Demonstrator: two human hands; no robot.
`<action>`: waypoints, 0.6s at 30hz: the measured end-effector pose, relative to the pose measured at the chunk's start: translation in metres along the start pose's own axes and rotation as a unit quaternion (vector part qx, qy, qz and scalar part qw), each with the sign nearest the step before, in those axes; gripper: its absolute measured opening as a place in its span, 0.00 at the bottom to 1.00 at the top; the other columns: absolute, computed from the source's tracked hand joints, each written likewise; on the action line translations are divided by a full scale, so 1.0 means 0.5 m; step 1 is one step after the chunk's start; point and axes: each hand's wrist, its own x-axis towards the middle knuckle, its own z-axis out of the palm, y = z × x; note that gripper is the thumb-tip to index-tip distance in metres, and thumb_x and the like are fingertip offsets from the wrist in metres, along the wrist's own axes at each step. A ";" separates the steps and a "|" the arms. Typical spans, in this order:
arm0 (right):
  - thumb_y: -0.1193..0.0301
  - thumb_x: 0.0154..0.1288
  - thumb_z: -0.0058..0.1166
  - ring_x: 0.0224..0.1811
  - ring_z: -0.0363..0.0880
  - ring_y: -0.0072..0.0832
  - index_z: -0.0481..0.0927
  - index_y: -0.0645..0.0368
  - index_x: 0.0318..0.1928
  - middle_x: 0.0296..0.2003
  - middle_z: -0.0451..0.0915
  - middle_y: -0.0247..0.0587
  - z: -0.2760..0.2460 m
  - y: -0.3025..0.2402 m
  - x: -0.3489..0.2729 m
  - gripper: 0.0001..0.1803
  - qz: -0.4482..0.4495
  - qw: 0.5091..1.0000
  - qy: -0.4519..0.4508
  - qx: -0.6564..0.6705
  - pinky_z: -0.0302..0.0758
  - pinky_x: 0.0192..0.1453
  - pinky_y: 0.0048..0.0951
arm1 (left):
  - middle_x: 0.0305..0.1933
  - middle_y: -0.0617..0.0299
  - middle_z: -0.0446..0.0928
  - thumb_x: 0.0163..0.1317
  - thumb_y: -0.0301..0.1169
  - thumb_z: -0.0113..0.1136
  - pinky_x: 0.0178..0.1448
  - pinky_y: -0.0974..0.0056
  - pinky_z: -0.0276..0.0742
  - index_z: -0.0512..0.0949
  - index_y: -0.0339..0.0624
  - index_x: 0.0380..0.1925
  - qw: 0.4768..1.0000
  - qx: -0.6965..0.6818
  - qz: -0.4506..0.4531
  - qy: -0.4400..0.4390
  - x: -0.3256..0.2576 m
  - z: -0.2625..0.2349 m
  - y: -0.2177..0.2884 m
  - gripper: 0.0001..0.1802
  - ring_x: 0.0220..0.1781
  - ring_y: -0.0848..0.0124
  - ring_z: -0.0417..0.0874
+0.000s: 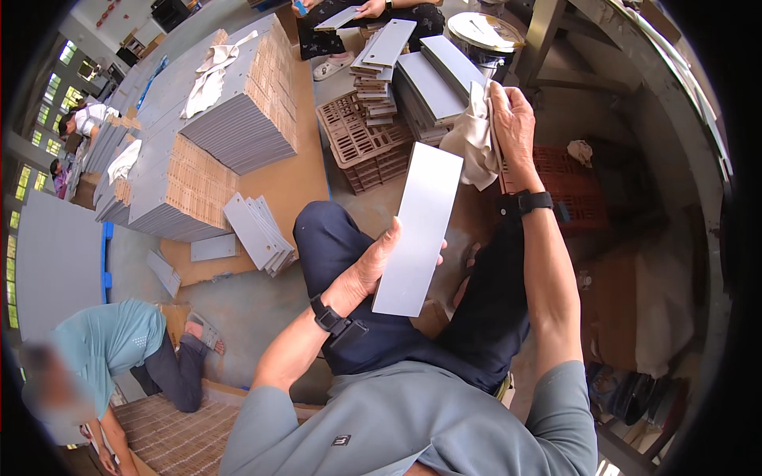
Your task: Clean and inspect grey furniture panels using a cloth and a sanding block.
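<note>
Tilted over my lap is a long light-grey board point(418, 230), gripped along its lower part by my left hand point(381, 258), thumb on the near face and fingertips showing at the far edge. My right hand point(514, 131) pinches a crumpled off-white cloth point(476, 143), raised beyond the board's upper right corner and apart from it. Just past the cloth lies a stack of grey boards point(432, 87) with pale edges. To its left, a staggered pile of smaller grey boards point(381, 67) rests on brown plastic crates point(361, 131).
Tall stacks of grey panels point(238, 103) stand at left on cardboard, with loose boards point(260, 234) in front. A round tin point(486, 33) is at the back and a red crate point(567, 186) at right. One co-worker point(119, 357) bends low at left; another point(369, 24) sits opposite holding a board.
</note>
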 end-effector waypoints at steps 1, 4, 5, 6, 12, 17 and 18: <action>0.53 0.76 0.61 0.38 0.85 0.27 0.85 0.63 0.44 0.35 0.88 0.47 -0.019 -0.021 0.000 0.22 -0.027 0.999 0.020 0.023 0.81 0.46 0.32 | 0.64 0.44 0.78 0.74 0.70 0.41 0.62 0.53 0.84 0.64 0.39 0.75 1.000 0.000 0.000 -0.001 0.002 0.000 0.005 0.48 0.58 0.57 0.85; 0.54 0.74 0.65 0.39 0.85 0.27 0.83 0.61 0.48 0.38 0.86 0.43 -0.018 -0.085 -0.040 0.20 -0.122 0.991 -0.033 0.041 0.82 0.45 0.32 | 0.61 0.42 0.79 0.74 0.73 0.31 0.59 0.52 0.86 0.65 0.40 0.75 0.999 -0.048 0.003 0.024 0.018 -0.004 0.017 0.51 0.54 0.55 0.87; 0.56 0.73 0.66 0.39 0.86 0.30 0.83 0.60 0.48 0.39 0.85 0.43 -0.008 -0.106 -0.060 0.19 -0.161 0.984 -0.069 0.034 0.82 0.45 0.33 | 0.61 0.42 0.79 0.74 0.73 0.31 0.59 0.52 0.86 0.65 0.40 0.75 0.998 -0.052 -0.002 0.027 0.030 -0.012 0.024 0.51 0.54 0.55 0.87; 0.58 0.71 0.66 0.40 0.85 0.34 0.82 0.59 0.47 0.40 0.84 0.42 0.002 -0.122 -0.083 0.17 -0.233 0.967 -0.106 -0.017 0.82 0.46 0.35 | 0.62 0.43 0.79 0.75 0.72 0.31 0.60 0.52 0.86 0.65 0.40 0.74 0.997 -0.080 0.005 0.003 0.041 -0.021 0.030 0.49 0.56 0.55 0.86; 0.64 0.60 0.69 0.45 0.80 0.41 0.78 0.54 0.42 0.38 0.79 0.39 0.046 -0.103 -0.274 0.15 -0.383 0.829 -0.405 -0.041 0.81 0.49 0.44 | 0.69 0.49 0.75 0.80 0.64 0.37 0.73 0.48 0.78 0.70 0.42 0.71 0.984 -0.109 0.089 0.110 0.082 -0.067 0.075 0.39 0.68 0.55 0.80; 0.62 0.58 0.70 0.44 0.85 0.40 0.80 0.56 0.42 0.37 0.81 0.39 -0.023 -0.007 -0.418 0.17 -0.348 0.670 -0.644 -0.122 0.83 0.48 0.42 | 0.60 0.45 0.80 0.75 0.71 0.35 0.55 0.51 0.88 0.70 0.36 0.69 0.982 -0.118 0.150 0.008 0.128 -0.087 0.156 0.49 0.51 0.55 0.87; 0.61 0.60 0.69 0.43 0.87 0.41 0.81 0.56 0.42 0.37 0.82 0.39 -0.029 0.022 -0.432 0.16 -0.335 0.665 -0.643 -0.178 0.83 0.49 0.43 | 0.60 0.45 0.80 0.75 0.71 0.35 0.55 0.51 0.88 0.70 0.36 0.69 0.982 -0.117 0.150 0.010 0.126 -0.077 0.166 0.49 0.51 0.55 0.87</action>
